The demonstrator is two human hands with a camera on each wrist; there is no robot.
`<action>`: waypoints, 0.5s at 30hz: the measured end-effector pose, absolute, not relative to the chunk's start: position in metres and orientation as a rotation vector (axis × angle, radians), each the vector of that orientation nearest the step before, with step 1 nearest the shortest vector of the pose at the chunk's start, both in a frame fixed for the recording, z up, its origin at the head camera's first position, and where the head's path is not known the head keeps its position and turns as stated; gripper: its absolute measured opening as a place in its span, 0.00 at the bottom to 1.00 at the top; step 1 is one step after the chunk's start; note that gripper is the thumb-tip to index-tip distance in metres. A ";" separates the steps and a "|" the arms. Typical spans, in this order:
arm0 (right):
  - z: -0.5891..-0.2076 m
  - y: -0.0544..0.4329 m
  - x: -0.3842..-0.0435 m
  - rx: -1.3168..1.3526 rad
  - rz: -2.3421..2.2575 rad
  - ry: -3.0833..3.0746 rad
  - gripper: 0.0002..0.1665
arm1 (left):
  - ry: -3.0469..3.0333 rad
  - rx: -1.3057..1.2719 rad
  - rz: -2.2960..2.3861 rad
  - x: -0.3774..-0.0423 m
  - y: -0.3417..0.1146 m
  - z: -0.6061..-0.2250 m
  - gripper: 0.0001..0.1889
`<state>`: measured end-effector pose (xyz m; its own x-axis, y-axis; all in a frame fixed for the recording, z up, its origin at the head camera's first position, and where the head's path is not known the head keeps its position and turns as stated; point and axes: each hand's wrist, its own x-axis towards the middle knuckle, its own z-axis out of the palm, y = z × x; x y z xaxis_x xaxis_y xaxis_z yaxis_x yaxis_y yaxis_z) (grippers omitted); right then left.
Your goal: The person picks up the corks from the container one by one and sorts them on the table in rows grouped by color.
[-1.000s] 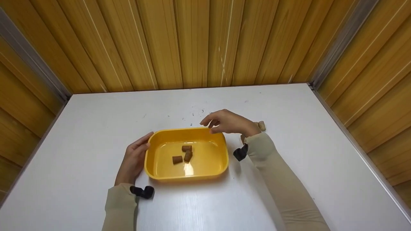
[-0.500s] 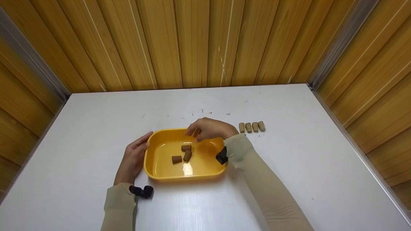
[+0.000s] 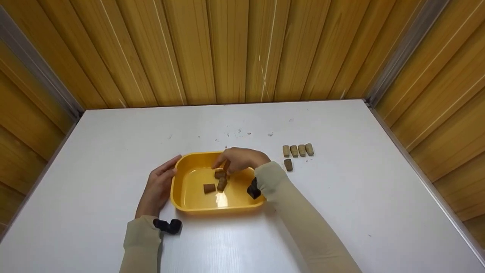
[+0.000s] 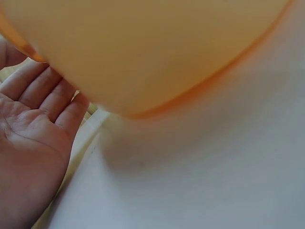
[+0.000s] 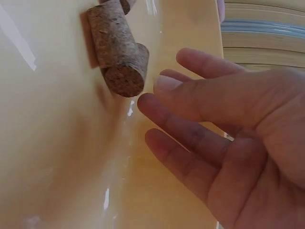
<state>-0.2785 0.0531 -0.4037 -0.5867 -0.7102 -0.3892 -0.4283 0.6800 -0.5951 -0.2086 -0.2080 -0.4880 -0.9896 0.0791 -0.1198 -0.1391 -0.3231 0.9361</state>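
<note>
Furthest left, a pale sleeve [image 3: 142, 240] with a black camera [image 3: 168, 226] at its cuff leads up to the left hand [image 3: 156, 185], whose thumb and fairly straight fingers rest against the left end of a yellow tray [image 3: 240, 199]; the left wrist view shows the palm beside the tray's outer wall, with the fingertips partly hidden. On the tray's floor, a brown cork [image 3: 209, 188] lies sideways, a little apart from two more. Those are a far cork [image 3: 219, 174] and, nearer the wearer, a slanted cork [image 3: 222, 185], so close together that they appear to touch. Next, the right hand [image 3: 242, 159] reaches down into the tray, thumb and fingers apart with nothing between them in the right wrist view; the tips are just beside the far cork and the slanted cork, though whether any touches cannot be told. Beyond this hand, dark specks [image 3: 239, 131] dot the white worktop [image 3: 212, 242]. A second sleeve [image 3: 303, 223] trails off towards the lower right. Right of the tray, a lone dark cork [image 3: 288, 165] lies just below the left end of a row of four lighter corks [image 3: 294, 151], set side by side.
</note>
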 end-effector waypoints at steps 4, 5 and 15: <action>-0.407 0.050 -0.278 -0.879 -0.537 2.278 0.34 | 1.751 -0.073 2.448 -0.208 -0.207 -0.488 0.28; -0.407 0.049 -0.278 -0.890 -0.516 2.283 0.34 | 1.748 -0.073 2.452 -0.208 -0.206 -0.489 0.28; -0.411 0.049 -0.276 -0.919 -0.460 2.321 0.35 | 1.784 -0.060 2.439 -0.208 -0.207 -0.487 0.25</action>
